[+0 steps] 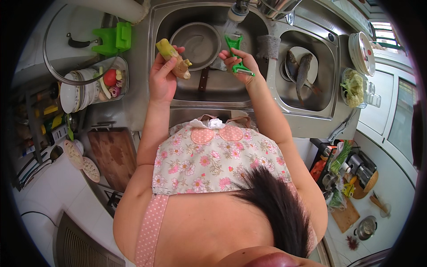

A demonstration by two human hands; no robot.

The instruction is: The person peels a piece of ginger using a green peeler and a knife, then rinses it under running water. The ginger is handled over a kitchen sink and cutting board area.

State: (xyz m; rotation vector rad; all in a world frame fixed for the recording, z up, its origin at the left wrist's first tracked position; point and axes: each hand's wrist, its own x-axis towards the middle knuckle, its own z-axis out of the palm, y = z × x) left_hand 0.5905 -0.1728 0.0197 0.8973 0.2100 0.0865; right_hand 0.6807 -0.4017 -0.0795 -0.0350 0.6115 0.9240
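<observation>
A piece of ginger root is held up over the left side of the large sink basin. My left hand grips it between thumb and fingers; its upper end looks yellow and bare, the lower part is brown and knobbly. In my right hand is a green plastic peeler, with a metal blade near the wrist. Its far end is under water running from the faucet. Below my hands, a round metal pan lies in the basin. A knife with a brown handle rests partly beneath it.
Two whole fish lie on a white plate in the smaller right basin. A grey mesh cloth hangs over the divider. Cauliflower and stacked plates stand right; bowls and a green plastic holder stand left.
</observation>
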